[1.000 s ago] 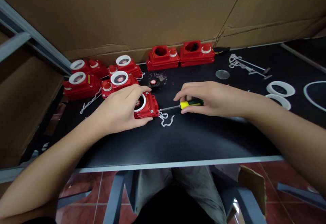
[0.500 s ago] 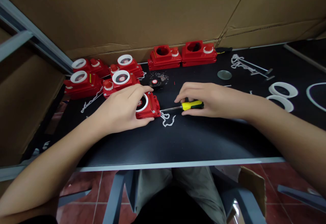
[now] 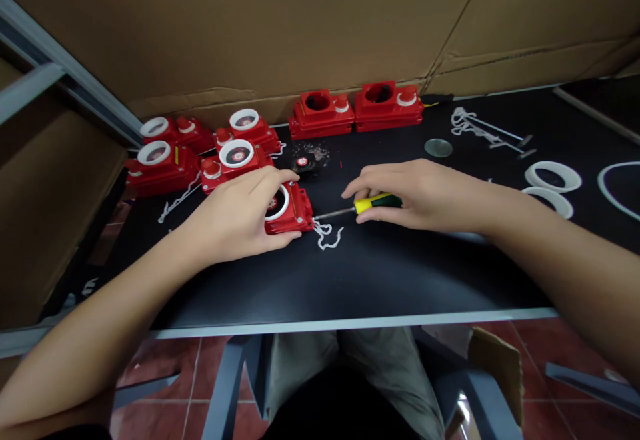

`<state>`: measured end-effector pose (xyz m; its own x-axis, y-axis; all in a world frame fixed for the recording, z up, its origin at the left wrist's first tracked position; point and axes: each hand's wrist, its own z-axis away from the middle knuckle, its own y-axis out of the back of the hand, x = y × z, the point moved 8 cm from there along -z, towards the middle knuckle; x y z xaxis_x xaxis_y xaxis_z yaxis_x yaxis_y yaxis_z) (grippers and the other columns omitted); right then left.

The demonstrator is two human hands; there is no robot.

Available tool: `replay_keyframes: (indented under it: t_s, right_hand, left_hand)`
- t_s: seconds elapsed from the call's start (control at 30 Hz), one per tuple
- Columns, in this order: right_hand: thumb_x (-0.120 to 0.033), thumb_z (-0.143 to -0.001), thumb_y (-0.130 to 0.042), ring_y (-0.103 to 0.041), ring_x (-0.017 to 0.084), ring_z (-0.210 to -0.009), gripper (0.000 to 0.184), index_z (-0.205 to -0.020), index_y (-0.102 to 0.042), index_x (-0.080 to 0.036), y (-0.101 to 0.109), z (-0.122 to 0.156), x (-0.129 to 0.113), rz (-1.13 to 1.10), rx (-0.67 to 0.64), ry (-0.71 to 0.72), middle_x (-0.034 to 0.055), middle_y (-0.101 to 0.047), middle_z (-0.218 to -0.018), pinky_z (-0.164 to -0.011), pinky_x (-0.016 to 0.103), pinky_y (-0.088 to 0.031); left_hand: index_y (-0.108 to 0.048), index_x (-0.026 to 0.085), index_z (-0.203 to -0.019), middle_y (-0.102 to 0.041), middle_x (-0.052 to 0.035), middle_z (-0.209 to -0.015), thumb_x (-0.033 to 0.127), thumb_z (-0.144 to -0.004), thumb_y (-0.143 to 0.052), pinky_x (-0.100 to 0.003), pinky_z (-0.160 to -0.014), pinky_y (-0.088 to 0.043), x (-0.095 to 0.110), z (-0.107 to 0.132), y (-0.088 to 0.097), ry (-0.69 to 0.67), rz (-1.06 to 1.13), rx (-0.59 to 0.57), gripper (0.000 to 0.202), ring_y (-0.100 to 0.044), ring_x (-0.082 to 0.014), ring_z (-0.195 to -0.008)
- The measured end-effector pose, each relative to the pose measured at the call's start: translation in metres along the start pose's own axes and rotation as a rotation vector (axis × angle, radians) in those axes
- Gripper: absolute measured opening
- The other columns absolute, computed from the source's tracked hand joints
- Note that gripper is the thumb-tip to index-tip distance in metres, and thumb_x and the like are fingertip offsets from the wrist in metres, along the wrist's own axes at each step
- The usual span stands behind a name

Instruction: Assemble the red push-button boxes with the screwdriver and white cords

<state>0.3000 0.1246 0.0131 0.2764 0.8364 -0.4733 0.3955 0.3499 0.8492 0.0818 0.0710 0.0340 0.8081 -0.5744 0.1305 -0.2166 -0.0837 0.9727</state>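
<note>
My left hand (image 3: 243, 217) grips a red alarm box (image 3: 301, 208) with a white ring around its dark round window, thumb at the near side and fingers over the top. In my right hand (image 3: 400, 195) is a screwdriver (image 3: 363, 205) with a yellow and black handle, closed between thumb and fingers. Its shaft points left, and the tip meets the box's right end where a white cord (image 3: 327, 235) is attached. The cord lies loose on the black table (image 3: 320, 287). Part of the box is covered by my left hand.
Several similar red boxes (image 3: 167, 172) stand at the left; two more without white rings (image 3: 323, 117) are against the cardboard wall (image 3: 310, 27). To the right lie a glass disc (image 3: 439, 148), white rings (image 3: 553, 177) and metal rods with cord (image 3: 495, 130). A small black part (image 3: 303, 163) sits behind the held box.
The fingers of my right hand have shifted slightly on the screwdriver handle. My left hand stays on the red box, and the camera view has moved a little.
</note>
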Motion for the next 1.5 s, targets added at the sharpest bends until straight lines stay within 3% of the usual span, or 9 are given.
replay_keyframes:
  t_s: [0.43, 0.63, 0.77, 0.93, 1.1, 1.5]
  right_hand:
    - [-0.037, -0.115, -0.059, -0.078, 0.020, -0.080, 0.038, -0.146, -0.074, -0.022, -0.003, 0.000, -0.003, 0.117, -0.081, -0.037, 0.0059, -0.089, -0.113, -0.075, 0.032, -0.051]
    - [-0.039, -0.117, -0.054, -0.079, 0.021, -0.084, 0.038, -0.146, -0.074, -0.024, -0.005, -0.001, -0.004, 0.116, -0.099, -0.067, 0.0051, -0.088, -0.111, -0.078, 0.033, -0.052]
    - [-0.045, -0.111, -0.069, -0.078, 0.022, -0.091, 0.037, -0.137, -0.074, -0.019, -0.007, -0.001, -0.009, 0.136, -0.069, 0.006, 0.0100, -0.081, -0.126, -0.078, 0.033, -0.054]
    - [-0.027, -0.104, -0.072, -0.071, 0.018, -0.082, 0.024, -0.127, -0.073, -0.022, -0.004, 0.000, -0.010, 0.219, 0.001, 0.052, 0.0085, -0.075, -0.125, -0.066, 0.028, -0.046]
    - [-0.031, -0.109, -0.070, -0.070, 0.017, -0.081, 0.024, -0.131, -0.071, -0.020, 0.001, 0.002, -0.016, 0.242, 0.041, 0.122, 0.0066, -0.076, -0.113, -0.066, 0.028, -0.045]
    - [-0.039, -0.116, -0.061, -0.079, 0.021, -0.087, 0.036, -0.144, -0.072, -0.018, 0.001, 0.004, -0.014, 0.201, -0.005, 0.091, 0.0113, -0.084, -0.125, -0.074, 0.031, -0.051]
  left_hand:
    - [-0.062, 0.015, -0.150, -0.079, -0.0172, -0.138, 0.046, -0.093, -0.086, -0.044, -0.107, -0.063, 0.002, 0.001, 0.001, -0.034, 0.022, 0.019, 0.068, -0.080, -0.0354, -0.123]
    - [-0.062, 0.013, -0.149, -0.079, -0.0177, -0.137, 0.043, -0.093, -0.087, -0.043, -0.108, -0.062, 0.004, 0.001, 0.002, -0.044, 0.029, 0.019, 0.068, -0.080, -0.0351, -0.123]
    - [-0.063, 0.012, -0.149, -0.079, -0.0179, -0.138, 0.044, -0.093, -0.088, -0.042, -0.107, -0.062, 0.004, 0.001, 0.001, -0.030, 0.020, 0.016, 0.070, -0.080, -0.0354, -0.123]
    - [-0.063, 0.013, -0.150, -0.079, -0.0172, -0.138, 0.047, -0.093, -0.087, -0.043, -0.107, -0.063, 0.003, 0.000, 0.000, -0.028, 0.019, 0.018, 0.071, -0.080, -0.0352, -0.122]
    - [-0.063, 0.011, -0.149, -0.079, -0.0176, -0.136, 0.046, -0.092, -0.088, -0.041, -0.105, -0.063, 0.002, 0.000, 0.002, -0.054, 0.021, 0.045, 0.072, -0.081, -0.0343, -0.120]
    - [-0.062, 0.015, -0.150, -0.079, -0.0152, -0.137, 0.048, -0.092, -0.087, -0.041, -0.105, -0.062, 0.000, 0.001, 0.001, -0.044, 0.044, 0.043, 0.071, -0.080, -0.0333, -0.119]
